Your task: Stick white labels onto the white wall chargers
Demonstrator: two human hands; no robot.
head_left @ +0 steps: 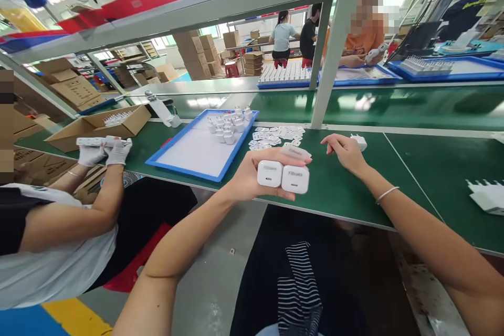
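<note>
My left hand (pixel 248 176) is wrapped round two white charger blocks (pixel 282 177), side by side with their port faces toward me. A pale printed piece (pixel 296 153) lies along its fingers above them. Over the green table my right hand (pixel 346 153) is bent with the fingers curled; whether anything is between the fingertips is too small to tell. A single white charger (pixel 359 142) stands just beyond that hand. Behind my left hand, many flat white pieces (pixel 275 135) lie scattered on the green table (pixel 331 189).
A blue-rimmed tray (pixel 189 172) holds several white chargers (pixel 229 127). At left, a co-worker's gloved hands (pixel 104 152) hold white blocks near a cardboard box (pixel 137 122). A shelf post (pixel 328 58) rises behind the table. More chargers (pixel 488 197) lie at the right edge.
</note>
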